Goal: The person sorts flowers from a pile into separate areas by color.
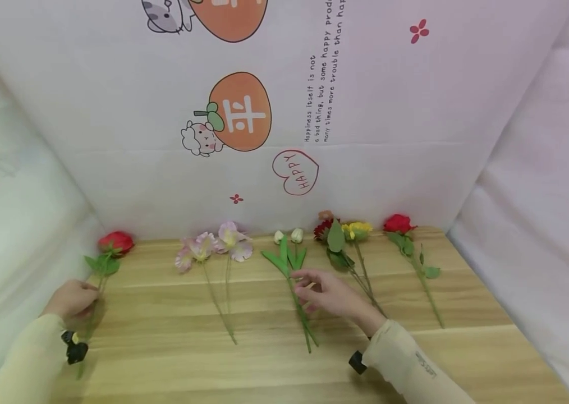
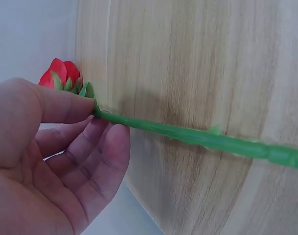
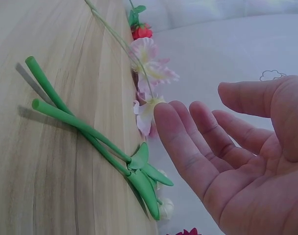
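Note:
At the left end of the table lies a red rose (image 1: 116,242) with green leaves. My left hand (image 1: 73,298) pinches its green stem (image 2: 188,135) between thumb and fingers, as the left wrist view shows. My right hand (image 1: 330,292) hovers over the white tulips (image 1: 297,235) near the middle. Its fingers are loosely bent and hold nothing; in the right wrist view a gap separates them from the crossed tulip stems (image 3: 85,126).
Pink-lilac flowers (image 1: 234,241) lie between the hands. Right of the tulips are a dark red flower (image 1: 322,230), a yellow flower (image 1: 357,230) and another red rose (image 1: 398,224). A printed white backdrop (image 1: 365,185) rises behind the wooden table (image 1: 163,336).

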A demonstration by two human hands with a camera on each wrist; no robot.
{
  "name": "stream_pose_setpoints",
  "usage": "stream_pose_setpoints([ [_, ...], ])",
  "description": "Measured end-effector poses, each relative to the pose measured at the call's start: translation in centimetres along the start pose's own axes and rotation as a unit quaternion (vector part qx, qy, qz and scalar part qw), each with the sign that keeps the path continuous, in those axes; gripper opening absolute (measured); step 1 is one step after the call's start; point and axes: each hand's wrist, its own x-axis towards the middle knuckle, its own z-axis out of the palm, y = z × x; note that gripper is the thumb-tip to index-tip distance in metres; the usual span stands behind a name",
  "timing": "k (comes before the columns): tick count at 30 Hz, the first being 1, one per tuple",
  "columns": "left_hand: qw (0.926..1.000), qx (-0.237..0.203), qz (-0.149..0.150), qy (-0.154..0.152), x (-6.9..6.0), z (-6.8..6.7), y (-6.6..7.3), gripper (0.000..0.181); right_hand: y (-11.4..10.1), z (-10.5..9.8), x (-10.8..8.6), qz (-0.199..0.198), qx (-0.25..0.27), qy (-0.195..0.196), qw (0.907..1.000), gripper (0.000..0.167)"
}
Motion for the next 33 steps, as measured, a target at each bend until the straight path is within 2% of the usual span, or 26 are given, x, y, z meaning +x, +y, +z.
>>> stream_pose_setpoints([
  [7,0.9995,-0.030,-0.006,-0.008,0.0,0.4,-0.3,0.033,-0.1,0.2,0.3,0.003,-0.007,0.001,1.0000,0.044],
  [14,0.9976,-0.066,-0.021,-0.001,0.2,0.6,0.0,0.029,0.0,0.1,0.3,-0.006,-0.022,-0.001,0.9997,0.043],
  [18,0.9963,-0.082,-0.026,0.000,0.5,0.8,0.2,0.033,0.0,0.1,0.1,-0.003,-0.021,-0.001,0.9998,0.043],
  [25,0.9929,-0.115,-0.030,-0.005,0.2,0.6,0.3,0.040,0.0,0.2,0.0,-0.002,-0.013,-0.002,0.9999,0.043],
  [29,0.9900,-0.137,-0.032,-0.002,0.0,0.6,0.8,0.037,0.1,0.1,0.0,-0.002,-0.012,-0.003,0.9999,0.043],
  [33,0.9881,-0.150,-0.031,-0.006,0.0,0.5,1.9,0.046,-0.1,0.2,-0.1,0.001,-0.002,-0.003,1.0000,0.044],
])
